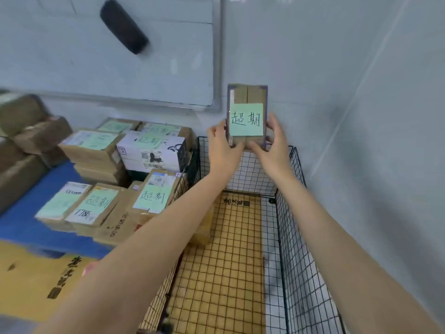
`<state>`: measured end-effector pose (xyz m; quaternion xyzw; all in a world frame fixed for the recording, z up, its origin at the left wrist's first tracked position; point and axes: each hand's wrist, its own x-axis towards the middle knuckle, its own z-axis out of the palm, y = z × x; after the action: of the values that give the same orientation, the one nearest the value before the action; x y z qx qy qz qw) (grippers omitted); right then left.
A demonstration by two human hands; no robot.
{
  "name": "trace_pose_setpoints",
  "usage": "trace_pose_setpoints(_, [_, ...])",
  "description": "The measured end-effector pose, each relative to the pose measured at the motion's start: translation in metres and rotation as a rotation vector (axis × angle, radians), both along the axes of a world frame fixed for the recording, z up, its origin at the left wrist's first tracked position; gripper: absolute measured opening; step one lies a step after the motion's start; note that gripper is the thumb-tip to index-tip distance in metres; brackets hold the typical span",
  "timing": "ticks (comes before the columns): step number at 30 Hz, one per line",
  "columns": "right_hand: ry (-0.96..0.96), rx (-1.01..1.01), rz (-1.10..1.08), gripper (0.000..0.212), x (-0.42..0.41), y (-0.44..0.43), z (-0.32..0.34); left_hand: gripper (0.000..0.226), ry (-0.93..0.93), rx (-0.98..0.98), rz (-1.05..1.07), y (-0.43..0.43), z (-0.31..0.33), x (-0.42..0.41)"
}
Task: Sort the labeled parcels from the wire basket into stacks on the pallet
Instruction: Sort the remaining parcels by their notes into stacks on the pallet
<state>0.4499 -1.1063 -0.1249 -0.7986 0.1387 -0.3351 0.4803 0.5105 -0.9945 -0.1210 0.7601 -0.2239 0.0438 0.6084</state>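
Both hands, left hand (222,143) and right hand (273,141), hold a small parcel (247,116) upright above the wire basket (292,213). Their fingers clasp its lower edges. Its green note (246,119) faces the person.

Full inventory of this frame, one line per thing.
Small brown cardboard parcel with green handwritten note: one, held upright above the basket's far end.
Black wire basket: one, right of the pallet; yellowish cardboard lining its floor, no other parcel seen inside.
Green-labeled parcels: several, brown and white, stacked on the pallet.
Blue pallet: one, left.
Whiteboard: one, on the wall.
Black eraser: one, on the whiteboard.
Left hand: grip on parcel's left edge.
Right hand: grip on parcel's right edge.
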Motion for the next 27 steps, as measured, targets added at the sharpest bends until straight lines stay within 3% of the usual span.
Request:
trace_pose_setpoints(11, [-0.241, 0.012, 0.231, 0.071, 0.018, 0.086, 0.086, 0.058, -0.315, -0.084, 0.098, 0.109, 0.091, 0.007])
trace_pose_setpoints(20, [-0.236, 0.049, 0.456, 0.075, 0.037, 0.159, 0.097, 0.063, -0.272, -0.134, 0.066, 0.198, 0.09, 0.02])
trace_pose_setpoints(24, [-0.188, 0.058, 0.547, 0.091, 0.048, 0.181, 0.099, 0.073, -0.273, -0.062, 0.03, 0.235, 0.093, 0.032])
trace_pose_setpoints(27, [-0.182, 0.051, 0.559, 0.085, 0.058, 0.203, 0.101, 0.072, -0.266, -0.026, 0.003, 0.266, 0.096, 0.043])
